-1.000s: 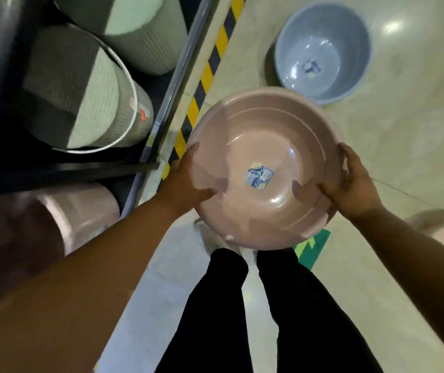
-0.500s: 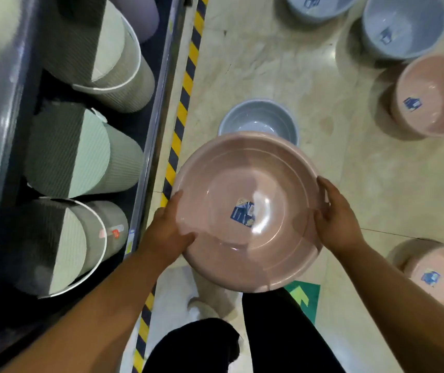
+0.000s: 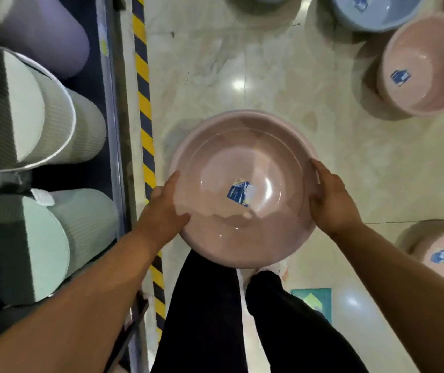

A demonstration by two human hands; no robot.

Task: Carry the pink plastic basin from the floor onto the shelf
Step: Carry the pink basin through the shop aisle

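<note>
I hold a round pink plastic basin (image 3: 242, 146) with a blue label inside it, level and above the floor in front of my legs. My left hand (image 3: 164, 208) grips its left rim, thumb over the edge. On the opposite rim my right hand (image 3: 328, 200) grips the same way. The dark metal shelf (image 3: 113, 103) runs along the left, its front edge just left of the basin.
Ribbed green and white bins (image 3: 62, 130) and a purple one (image 3: 54, 36) lie on the shelf. A yellow-black striped tape (image 3: 144, 103) marks the floor beside it. More pink basins (image 3: 428, 68) (image 3: 441, 254) and a blue basin (image 3: 376, 12) stand on the floor at right.
The view has swung along the shelf and floor while both hands kept hold of the basin. The grey basin that was beyond it is out of sight; other basins show at right.
</note>
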